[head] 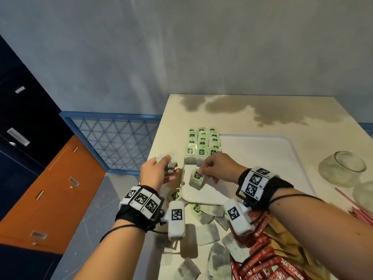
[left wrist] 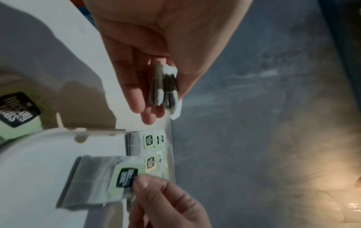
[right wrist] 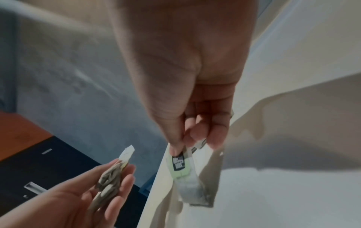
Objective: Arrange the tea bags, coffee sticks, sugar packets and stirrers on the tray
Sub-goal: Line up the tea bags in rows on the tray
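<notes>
My left hand grips a small stack of tea bags edge-on, just left of the white tray. My right hand pinches the green tag of one tea bag, which hangs low over the tray's near left corner. Three rows of tea bags with green tags lie overlapped along the tray's left side, just beyond both hands. Loose tea bags are scattered on the table under my wrists.
Red coffee sticks and brown sugar packets are heaped at the near right. Red-and-white stirrers lie by the right edge, near two glass bowls. The table's left edge drops off beside my left hand.
</notes>
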`<act>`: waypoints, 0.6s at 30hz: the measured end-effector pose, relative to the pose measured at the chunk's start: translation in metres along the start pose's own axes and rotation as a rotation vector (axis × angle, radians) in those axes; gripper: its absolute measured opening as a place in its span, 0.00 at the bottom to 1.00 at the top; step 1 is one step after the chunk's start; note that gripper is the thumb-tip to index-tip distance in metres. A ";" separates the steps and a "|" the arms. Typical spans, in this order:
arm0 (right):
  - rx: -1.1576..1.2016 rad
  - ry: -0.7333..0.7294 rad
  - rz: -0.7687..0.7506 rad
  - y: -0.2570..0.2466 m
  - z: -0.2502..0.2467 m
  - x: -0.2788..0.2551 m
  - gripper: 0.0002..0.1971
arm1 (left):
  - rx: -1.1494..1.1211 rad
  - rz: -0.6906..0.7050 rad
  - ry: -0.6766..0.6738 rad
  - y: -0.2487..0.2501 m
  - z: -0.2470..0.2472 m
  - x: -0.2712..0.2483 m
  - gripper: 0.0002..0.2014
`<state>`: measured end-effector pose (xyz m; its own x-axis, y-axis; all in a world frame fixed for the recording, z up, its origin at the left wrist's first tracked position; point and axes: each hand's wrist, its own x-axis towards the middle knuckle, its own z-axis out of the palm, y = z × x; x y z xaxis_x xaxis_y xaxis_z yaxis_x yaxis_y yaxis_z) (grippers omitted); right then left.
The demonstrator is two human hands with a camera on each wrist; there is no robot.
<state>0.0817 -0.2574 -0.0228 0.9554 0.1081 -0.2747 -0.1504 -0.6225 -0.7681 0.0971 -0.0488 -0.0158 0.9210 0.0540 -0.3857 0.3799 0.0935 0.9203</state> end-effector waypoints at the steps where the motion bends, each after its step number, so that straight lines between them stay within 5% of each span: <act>1: -0.028 0.036 -0.012 -0.001 0.000 0.007 0.08 | -0.018 -0.017 -0.004 -0.001 0.000 0.001 0.05; 10: -0.143 0.207 -0.037 -0.014 -0.001 0.061 0.06 | -0.092 -0.098 -0.013 -0.003 0.000 0.023 0.05; 18: -0.070 0.279 -0.041 -0.010 -0.005 0.063 0.08 | -0.025 -0.003 -0.061 -0.006 0.013 0.018 0.08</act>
<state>0.1447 -0.2488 -0.0295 0.9947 -0.0777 -0.0671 -0.1020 -0.6752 -0.7306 0.1123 -0.0610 -0.0277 0.9236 -0.0066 -0.3832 0.3813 0.1188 0.9168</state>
